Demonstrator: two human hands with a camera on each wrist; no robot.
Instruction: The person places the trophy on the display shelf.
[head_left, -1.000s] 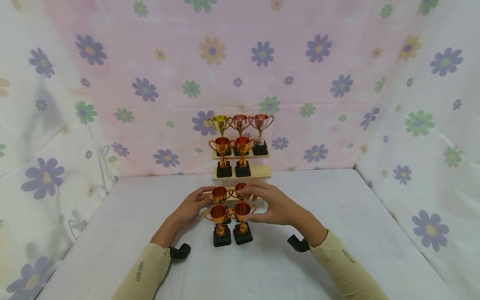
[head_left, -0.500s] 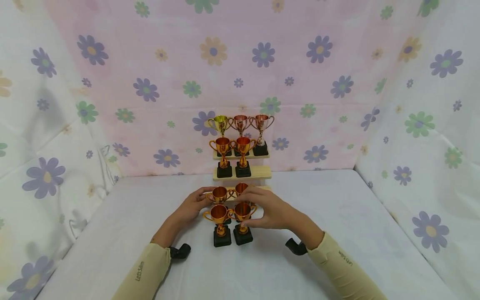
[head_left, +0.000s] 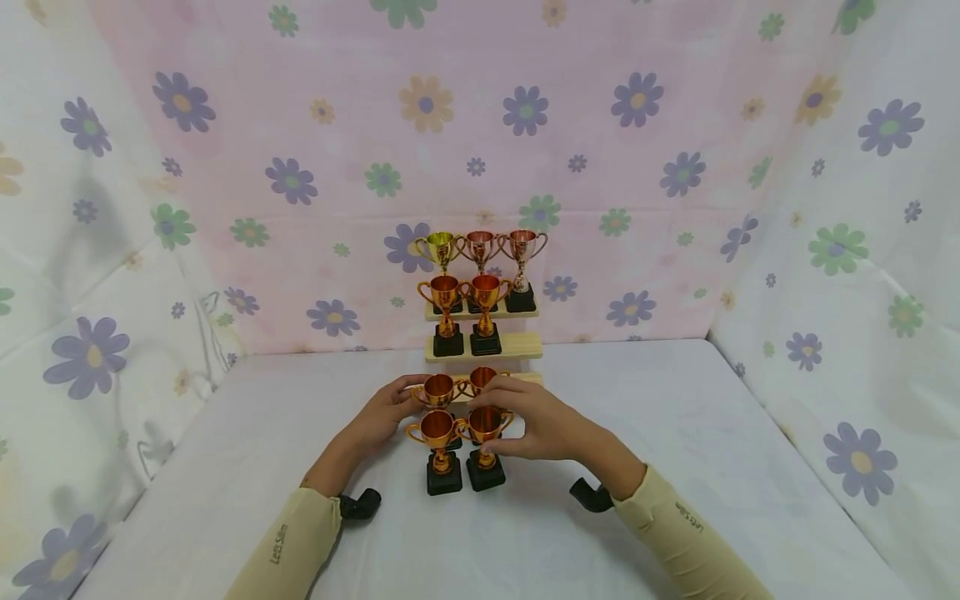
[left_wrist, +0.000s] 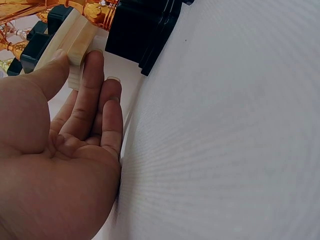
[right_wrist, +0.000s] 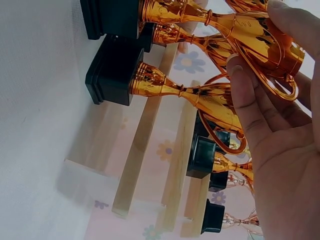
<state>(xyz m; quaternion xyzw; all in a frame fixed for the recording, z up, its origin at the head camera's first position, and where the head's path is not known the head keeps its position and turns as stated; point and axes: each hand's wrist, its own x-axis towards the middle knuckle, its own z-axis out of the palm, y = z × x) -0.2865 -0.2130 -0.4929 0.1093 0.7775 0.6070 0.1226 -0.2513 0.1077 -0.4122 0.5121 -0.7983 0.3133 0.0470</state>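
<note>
— Orange-gold plastic, shiny as foil: from the head camera we see two small trophies on black square bases standing side by side on the white table [head_left: 675,467], the left front trophy [head_left: 438,450] and the right front trophy [head_left: 485,446], just before a stepped wooden stand [head_left: 517,345].

— And our hands? Our right hand [head_left: 543,425] curls around the right front trophy's cup, fingers at its far side, thumb below. Our left hand [head_left: 382,410] lies with fingers straight at the left end of the lowest step, beside a second-row trophy [head_left: 438,388]. More trophies fill the upper steps; the back row shows a yellow-green one [head_left: 441,247] and two pinkish ones.

— From the left wrist camera?

— Our left hand [left_wrist: 75,145] is open, fingers [left_wrist: 92,75] straight and together, tips touching the pale wooden stand [left_wrist: 75,40]; it grips nothing. Black bases [left_wrist: 137,32] sit just beside.

— And the right wrist camera?

— Our right hand [right_wrist: 280,140] has its fingertips [right_wrist: 240,85] pressed on the gold cup [right_wrist: 215,102] where the looped handle joins; the stem narrows to a ribbed collar on a black base [right_wrist: 112,75]. The neighbouring trophy's cup [right_wrist: 260,35] touches our fingers too.
</note>
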